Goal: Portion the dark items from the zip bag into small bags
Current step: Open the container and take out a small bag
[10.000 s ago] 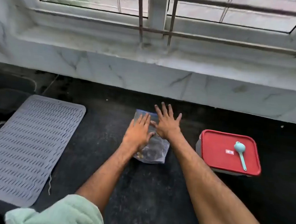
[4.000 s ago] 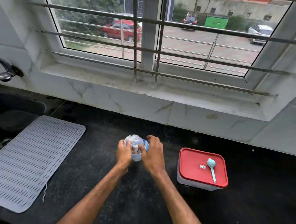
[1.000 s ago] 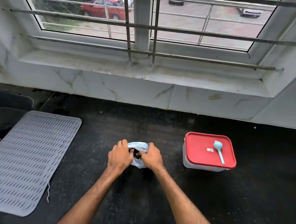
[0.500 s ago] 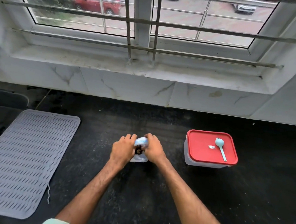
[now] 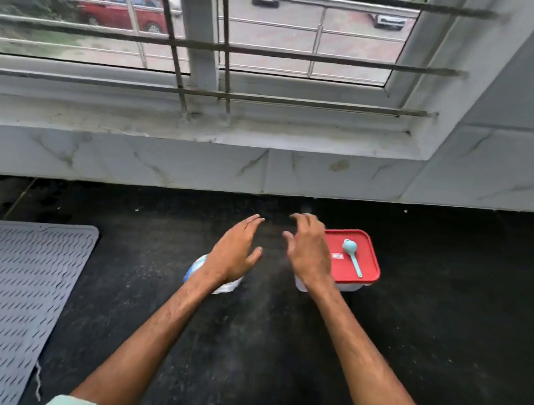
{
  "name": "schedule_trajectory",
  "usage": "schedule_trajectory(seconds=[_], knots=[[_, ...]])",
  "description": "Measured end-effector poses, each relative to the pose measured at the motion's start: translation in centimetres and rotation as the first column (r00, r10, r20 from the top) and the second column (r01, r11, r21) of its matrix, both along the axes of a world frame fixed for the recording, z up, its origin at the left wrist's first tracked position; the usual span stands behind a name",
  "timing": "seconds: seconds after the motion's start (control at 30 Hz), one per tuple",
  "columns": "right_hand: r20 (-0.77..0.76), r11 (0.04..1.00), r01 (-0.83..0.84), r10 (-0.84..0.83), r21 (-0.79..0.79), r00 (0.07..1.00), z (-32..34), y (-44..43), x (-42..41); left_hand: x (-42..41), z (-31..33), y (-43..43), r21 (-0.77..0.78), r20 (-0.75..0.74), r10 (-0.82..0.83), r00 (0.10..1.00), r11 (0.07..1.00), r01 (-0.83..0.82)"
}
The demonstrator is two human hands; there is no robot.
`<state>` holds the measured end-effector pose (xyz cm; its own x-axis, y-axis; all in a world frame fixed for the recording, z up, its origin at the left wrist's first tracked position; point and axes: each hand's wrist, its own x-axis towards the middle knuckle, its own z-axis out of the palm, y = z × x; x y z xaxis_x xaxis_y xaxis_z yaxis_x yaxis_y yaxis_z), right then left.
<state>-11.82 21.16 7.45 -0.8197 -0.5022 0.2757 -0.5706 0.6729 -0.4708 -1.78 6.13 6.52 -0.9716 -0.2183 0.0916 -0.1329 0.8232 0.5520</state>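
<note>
Two hands hover over the dark surface (image 5: 244, 357), both empty. The grey mat (image 5: 12, 292) bounds the left; free room lies right. The red-lidded box (image 5: 362, 260) sits just beyond my right hand (image 5: 308, 255), grip wide and loose. My left hand (image 5: 234, 254), grip equally wide, hangs over the bunched bag (image 5: 195, 268). No small bags show; portioning looks unstarted, so next: open that bag, take the spoon (image 5: 351, 256).

Bare tabletop (image 5: 261, 348) runs between the mat (image 5: 12, 292) at the left and the box (image 5: 366, 278) at the right, along the near edge, and right of the box. The bag (image 5: 196, 265) lies mid-tabletop, partly hidden by the left hand (image 5: 235, 251). A clear gap separates the hands. The right hand (image 5: 308, 255) overlaps the box's left edge. A spoon (image 5: 351, 256) lies on the lid. The wall (image 5: 197, 166) closes the rear.
</note>
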Motion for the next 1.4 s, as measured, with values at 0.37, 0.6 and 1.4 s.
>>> schedule_trajectory(seconds=[0.37, 0.6, 1.4], knots=[[0.084, 0.956, 0.195, -0.217, 0.217, 0.972, -2.2, 10.2, -5.7, -8.0, -1.4, 12.8, -0.275, 0.366, -0.156, 0.917, 0.924, 0.267], [0.112, 0.952, 0.291, -0.280, -0.091, 0.953, -1.2, 15.9, -9.4, -6.9, -5.1, 13.5, -0.400, 0.290, -0.188, 0.939, 0.867, 0.297], [-0.012, 0.966, -0.222, 0.223, -0.135, 0.975, 0.2, 14.1, -5.6, -1.0, -3.8, 11.4, 0.064, 0.192, 0.021, 0.981, 0.997, -0.034]])
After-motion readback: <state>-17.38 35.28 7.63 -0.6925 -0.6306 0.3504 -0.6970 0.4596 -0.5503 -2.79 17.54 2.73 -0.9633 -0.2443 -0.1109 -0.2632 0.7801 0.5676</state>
